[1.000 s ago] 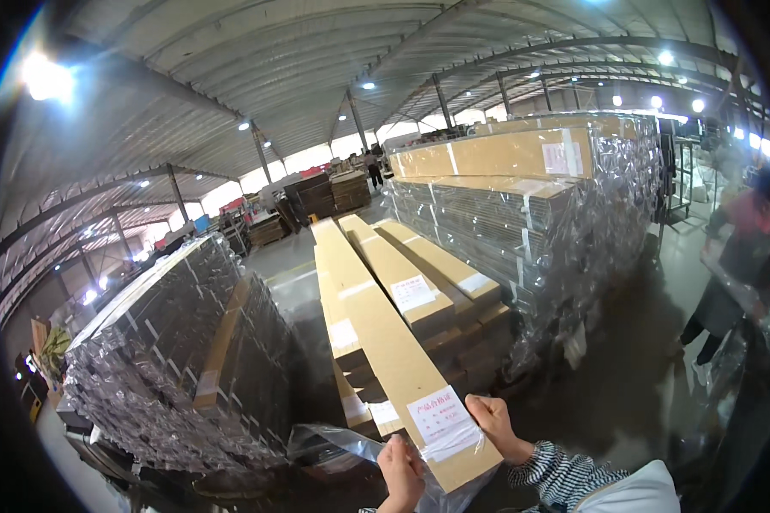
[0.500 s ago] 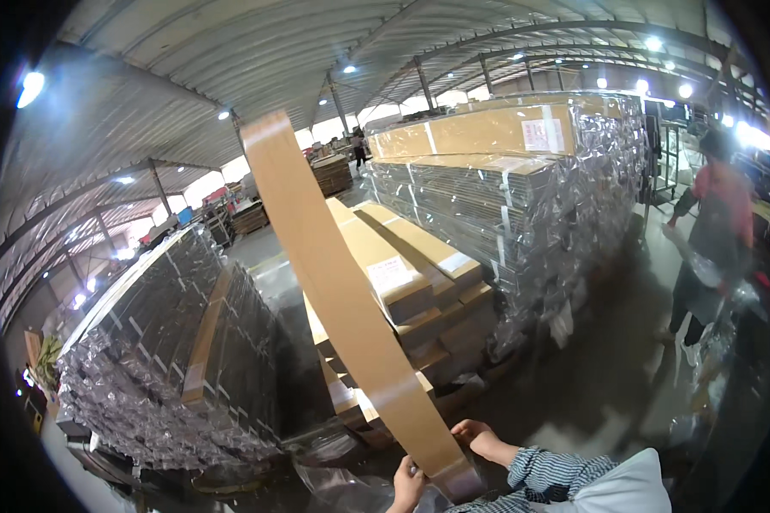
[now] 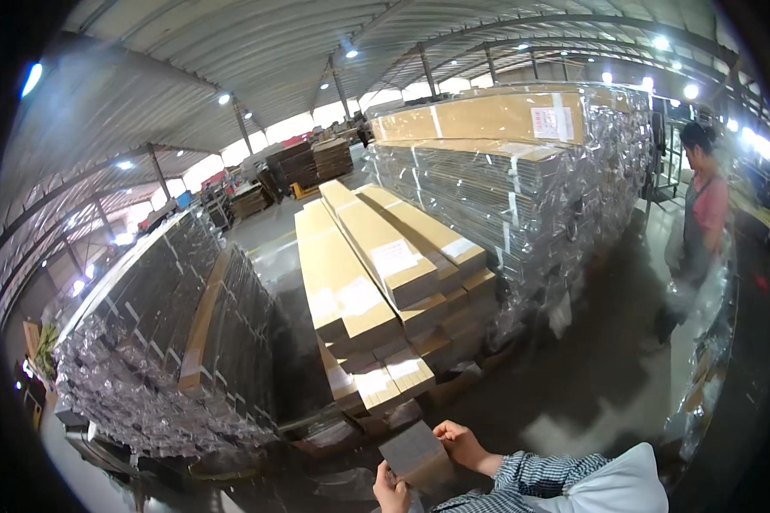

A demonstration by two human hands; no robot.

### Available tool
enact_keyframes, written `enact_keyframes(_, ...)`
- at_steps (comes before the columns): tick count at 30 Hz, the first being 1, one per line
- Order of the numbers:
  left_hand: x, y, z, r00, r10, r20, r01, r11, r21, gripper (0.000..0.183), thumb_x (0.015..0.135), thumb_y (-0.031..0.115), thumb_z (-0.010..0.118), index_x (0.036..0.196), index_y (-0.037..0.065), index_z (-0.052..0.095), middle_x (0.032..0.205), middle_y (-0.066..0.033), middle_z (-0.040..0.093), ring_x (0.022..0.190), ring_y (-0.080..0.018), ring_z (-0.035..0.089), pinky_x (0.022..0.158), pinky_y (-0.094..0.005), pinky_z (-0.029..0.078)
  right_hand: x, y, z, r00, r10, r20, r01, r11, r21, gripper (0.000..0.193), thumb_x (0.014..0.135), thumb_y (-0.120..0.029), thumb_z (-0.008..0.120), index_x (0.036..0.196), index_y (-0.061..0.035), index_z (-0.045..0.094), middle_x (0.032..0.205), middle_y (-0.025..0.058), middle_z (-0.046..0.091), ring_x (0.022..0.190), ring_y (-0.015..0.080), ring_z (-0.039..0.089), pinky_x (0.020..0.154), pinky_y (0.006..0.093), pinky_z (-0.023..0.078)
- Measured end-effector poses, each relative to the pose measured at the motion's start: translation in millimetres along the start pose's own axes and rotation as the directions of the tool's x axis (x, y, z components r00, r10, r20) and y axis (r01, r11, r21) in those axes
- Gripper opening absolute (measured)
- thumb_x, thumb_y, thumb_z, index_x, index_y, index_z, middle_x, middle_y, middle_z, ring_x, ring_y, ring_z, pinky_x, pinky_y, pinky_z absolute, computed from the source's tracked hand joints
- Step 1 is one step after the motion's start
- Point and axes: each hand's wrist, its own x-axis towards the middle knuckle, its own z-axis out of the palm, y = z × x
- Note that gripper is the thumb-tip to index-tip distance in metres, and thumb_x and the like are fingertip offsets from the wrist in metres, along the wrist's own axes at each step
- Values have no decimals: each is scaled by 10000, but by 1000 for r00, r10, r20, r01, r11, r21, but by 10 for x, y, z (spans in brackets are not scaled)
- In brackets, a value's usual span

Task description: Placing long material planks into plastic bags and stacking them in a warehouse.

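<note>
Low in the view, a brown cardboard carton (image 3: 432, 475) with a grey face is between my two hands. Only a short part of it shows; the rest is foreshortened or beyond the lower edge. My left hand (image 3: 391, 490) grips its left side, thumb up. My right hand (image 3: 464, 446) has curled fingers at its right upper edge. Just beyond my hands lies a stack of long brown cartons (image 3: 351, 318), several with white labels on their near ends.
Left stands a tall pallet stack wrapped in clear film (image 3: 171, 342), a brown strip on its side. A larger film-wrapped stack (image 3: 462, 188) rises at the right. A person in a pink top (image 3: 705, 205) stands at the far right near loose film. Dark floor (image 3: 564, 393) runs between.
The long carton that reached up and left across the view has swung out of that position; only a short part shows between my hands. The person at right has turned and straightened.
</note>
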Motion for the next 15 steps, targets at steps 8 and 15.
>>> enact_keyframes(8,74,-63,-347,958,69,279,-90,994,63,332,864,-65,491,1133,7,673,836,-74,694,749,-119,619,674,-280,503,45,-109,149,997,57,-54,-70,953,-295,61,924,-32,607,982,-14,596,792,26,634,676,81,571,612,244,462)
enact_keyframes(15,24,-69,-523,956,-138,259,199,954,-225,229,952,254,626,820,73,579,696,18,566,602,-88,521,537,-248,405,-309,-90,319,993,-78,-89,66,989,-132,297,892,-134,689,1122,-15,545,952,71,613,830,129,591,727,274,493)
